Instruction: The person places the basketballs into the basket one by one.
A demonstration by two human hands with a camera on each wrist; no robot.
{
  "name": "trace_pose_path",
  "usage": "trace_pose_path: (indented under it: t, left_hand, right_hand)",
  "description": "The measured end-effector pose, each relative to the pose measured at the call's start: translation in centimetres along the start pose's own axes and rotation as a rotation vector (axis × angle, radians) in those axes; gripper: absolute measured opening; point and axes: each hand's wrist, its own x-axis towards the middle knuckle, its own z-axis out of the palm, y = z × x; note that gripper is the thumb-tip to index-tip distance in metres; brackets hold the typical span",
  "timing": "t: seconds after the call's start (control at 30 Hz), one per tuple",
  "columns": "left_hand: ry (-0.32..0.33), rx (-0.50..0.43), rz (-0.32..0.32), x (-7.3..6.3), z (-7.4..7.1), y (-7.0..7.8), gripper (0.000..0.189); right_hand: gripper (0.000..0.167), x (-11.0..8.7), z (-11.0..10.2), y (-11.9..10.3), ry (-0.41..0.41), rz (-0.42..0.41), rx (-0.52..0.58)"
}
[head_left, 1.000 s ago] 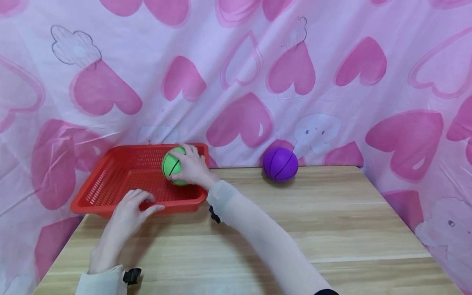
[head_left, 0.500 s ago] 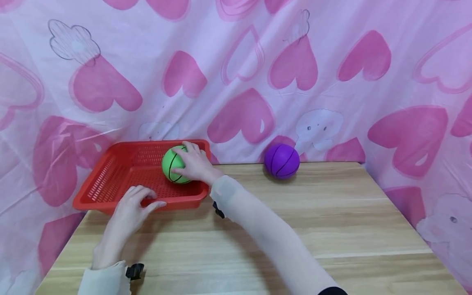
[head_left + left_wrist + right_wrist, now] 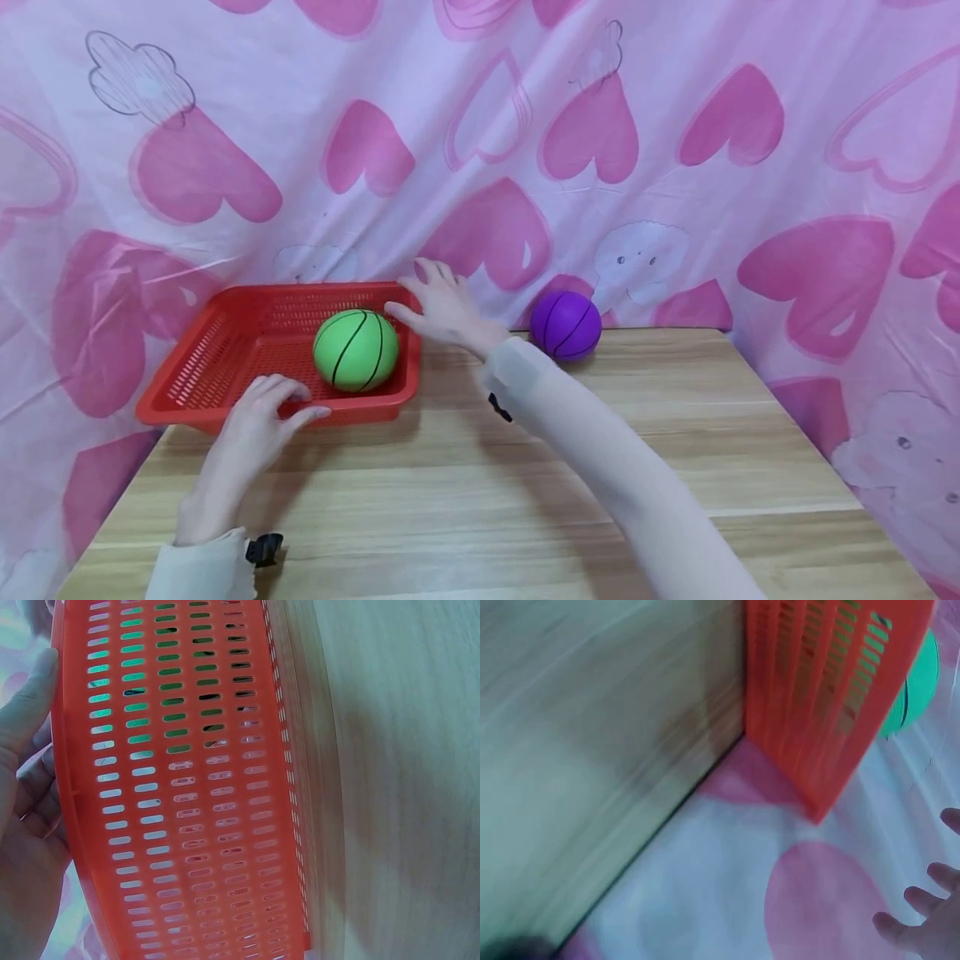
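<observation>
A red plastic basket [image 3: 255, 354] with slotted walls stands at the left of the table, and a green ball [image 3: 356, 350] with black lines lies inside its right part. My left hand [image 3: 258, 421] holds the basket's front rim, its thumb [image 3: 34, 694] on the outer side and the fingers over the inner side. Beyond the basket's right rim, my right hand [image 3: 446, 308] hovers with spread fingers and nothing in them. A purple ball [image 3: 566, 325] of the same style sits to the right of that hand, near the table's back edge.
The wooden table [image 3: 525, 467] ends at the back against a pink cloth [image 3: 480, 125] with printed hearts. Dark straps with small black devices [image 3: 264, 550] sit at the wrists.
My right hand has let go of the green ball and moved right, out of the basket. The ball now rests slightly nearer the front. My left hand stays on the rim.
</observation>
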Motion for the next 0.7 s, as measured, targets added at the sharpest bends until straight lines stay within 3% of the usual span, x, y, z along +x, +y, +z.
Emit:
trace_pose_path:
  t: [0.37,0.5,0.7]
  left_hand:
    - [-0.016,0.004,-0.018,0.1,0.2,-0.1,0.028]
    - [-0.006,0.008,0.002,0.1,0.1,-0.1,0.028]
    - [-0.005,0.005,0.004,-0.1,0.0,-0.1,0.027]
  right_hand:
    - [0.053,-3.8,-3.8,6.6,0.040,-0.118,-0.136]
    - [0.057,-4.9,-4.5,9.4,0.053,-0.117,-0.130]
    - [0.061,-6.8,-4.9,12.7,0.079,-0.044,-0.099]
